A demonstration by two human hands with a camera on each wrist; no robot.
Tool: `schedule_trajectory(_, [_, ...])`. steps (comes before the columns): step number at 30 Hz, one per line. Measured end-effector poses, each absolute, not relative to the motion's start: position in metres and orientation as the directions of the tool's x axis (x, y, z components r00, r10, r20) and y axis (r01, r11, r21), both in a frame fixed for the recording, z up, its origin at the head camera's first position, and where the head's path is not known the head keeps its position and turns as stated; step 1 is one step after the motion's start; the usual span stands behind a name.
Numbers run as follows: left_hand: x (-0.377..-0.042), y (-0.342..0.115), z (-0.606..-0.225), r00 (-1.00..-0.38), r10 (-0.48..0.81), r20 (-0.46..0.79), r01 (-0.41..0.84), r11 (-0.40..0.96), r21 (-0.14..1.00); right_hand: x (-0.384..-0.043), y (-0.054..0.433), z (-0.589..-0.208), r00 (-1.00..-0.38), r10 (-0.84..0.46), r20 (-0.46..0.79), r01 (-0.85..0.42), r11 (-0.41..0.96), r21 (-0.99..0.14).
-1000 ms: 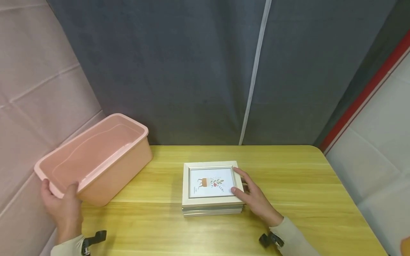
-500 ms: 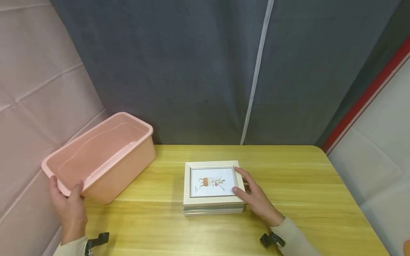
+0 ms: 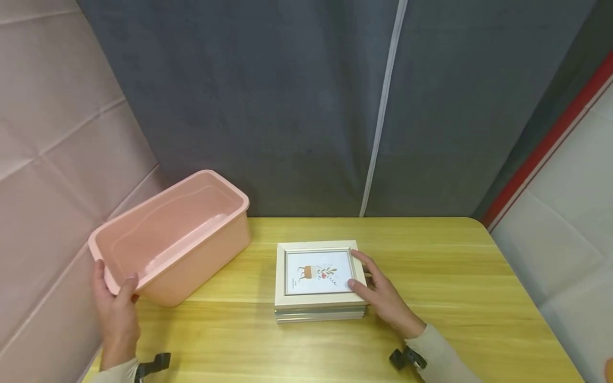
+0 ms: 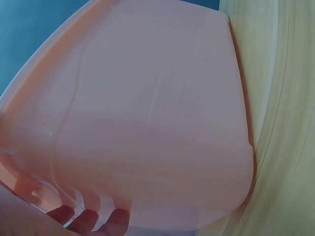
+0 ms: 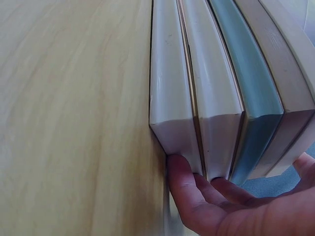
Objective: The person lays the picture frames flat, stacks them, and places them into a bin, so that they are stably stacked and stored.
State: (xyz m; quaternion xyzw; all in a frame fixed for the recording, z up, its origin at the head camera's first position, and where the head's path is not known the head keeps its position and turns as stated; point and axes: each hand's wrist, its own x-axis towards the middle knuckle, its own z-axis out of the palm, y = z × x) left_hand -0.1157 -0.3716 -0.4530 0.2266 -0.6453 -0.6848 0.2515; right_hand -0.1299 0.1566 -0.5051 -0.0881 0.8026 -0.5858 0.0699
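My left hand grips the near end of an empty pink plastic bin, thumb over the rim. In the left wrist view, its fingertips curl under the lip against the bin wall. My right hand holds the right side of a stack of picture frames. The thumb and index finger lie on the white top frame, which shows a potted plant drawing. In the right wrist view, the other fingers touch the ends of the lower frames, one of them blue-green.
Both the bin and the stack stand on a wood-grain table. A pale padded wall runs along the left, close to the bin. Behind the table hangs a dark grey curtain. A white panel with a red edge borders the right.
The pink bin has slid right, away from the left wall, with my left hand on its rim. My right hand and the frames stay in place, apart from a slight view shift.
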Motion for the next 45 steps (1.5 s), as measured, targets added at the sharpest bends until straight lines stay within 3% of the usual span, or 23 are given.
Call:
schedule_trajectory(6, [-0.115,-0.358,-0.454,-0.79,-0.613,0.012,0.039,-0.03,0.999,-0.131,0.156,-0.505,-0.975,-0.222,-0.014,-0.053,0.294,-0.954])
schedule_trajectory(21, [-0.114,-0.323,-0.458,-0.821,-0.56,0.11,0.146,-0.019,0.989,-0.131,0.158,-0.506,-0.974,-0.227,-0.02,-0.047,0.284,-0.958])
schedule_trajectory(45, [-0.108,-0.275,-0.462,-0.86,-0.489,0.143,0.121,0.076,0.99,-0.131,0.159,-0.506,-0.969,-0.248,-0.009,-0.06,0.27,-0.961])
